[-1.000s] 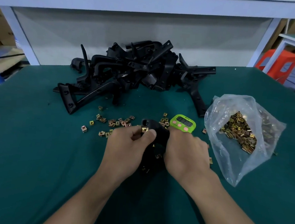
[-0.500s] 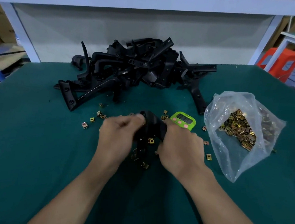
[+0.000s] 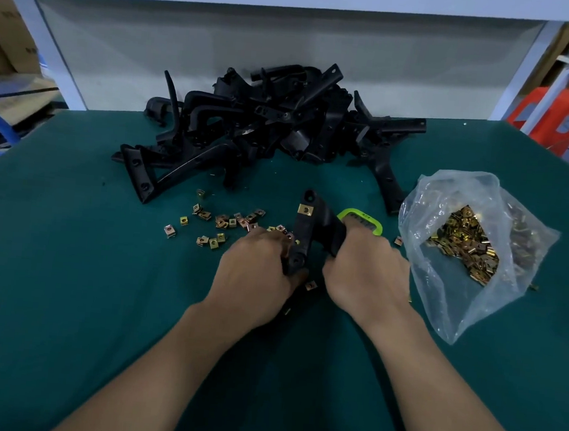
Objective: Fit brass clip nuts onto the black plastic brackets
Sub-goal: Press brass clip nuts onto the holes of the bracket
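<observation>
A black plastic bracket (image 3: pixel 309 229) stands tilted between both hands above the green table. A brass clip nut (image 3: pixel 305 210) sits clipped near its upper end. My left hand (image 3: pixel 254 274) grips the bracket's lower end, fingers curled round it. My right hand (image 3: pixel 365 274) holds the bracket's right arm. Several loose brass clip nuts (image 3: pixel 222 222) lie scattered on the table to the left of my hands. One more nut (image 3: pixel 310 285) lies between my hands.
A heap of black brackets (image 3: pixel 270 124) fills the back middle of the green table (image 3: pixel 65 265). A clear plastic bag (image 3: pixel 463 244) of brass nuts lies on the right. A green timer (image 3: pixel 361 220) sits behind my right hand. An orange stool (image 3: pixel 556 115) stands beyond the table's right corner.
The bracket has been turned and raised, so its end with a fitted nut now points up. My left hand slid from the upper end to the lower end.
</observation>
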### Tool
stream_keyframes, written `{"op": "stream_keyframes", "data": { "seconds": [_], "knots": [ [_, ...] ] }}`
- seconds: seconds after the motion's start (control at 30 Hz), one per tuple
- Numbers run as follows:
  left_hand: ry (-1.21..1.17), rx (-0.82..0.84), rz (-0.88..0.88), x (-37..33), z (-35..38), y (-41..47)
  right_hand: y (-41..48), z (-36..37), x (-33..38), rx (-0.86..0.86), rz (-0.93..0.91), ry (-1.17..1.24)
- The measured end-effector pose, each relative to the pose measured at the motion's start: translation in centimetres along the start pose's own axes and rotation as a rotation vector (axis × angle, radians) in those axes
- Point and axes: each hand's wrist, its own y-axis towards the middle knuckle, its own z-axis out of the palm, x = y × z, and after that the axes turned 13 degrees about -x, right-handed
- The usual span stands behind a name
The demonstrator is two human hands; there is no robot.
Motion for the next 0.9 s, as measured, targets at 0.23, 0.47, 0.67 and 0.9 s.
{"op": "stream_keyframes", "data": {
  "seconds": [0.23,0.47,0.67,0.9],
  "knots": [
    [0.039,-0.147,0.098,0.3,-0.2,-0.2,-0.2,-0.2,0.3,0.019,-0.028,0.001],
    [-0.584,-0.217,-0.525,0.8,-0.9,0.5,-0.2,-0.1,0.2,-0.007,-0.052,-0.01],
    [-0.548,-0.24,-0.602,2.1,-1.0,0.8,-0.2,0.0,0.2,-0.013,-0.05,-0.01],
    [-0.437,-0.227,-0.531,2.1,-1.1,0.8,-0.1,0.0,0.1,0.003,-0.054,0.003]
  ]
}}
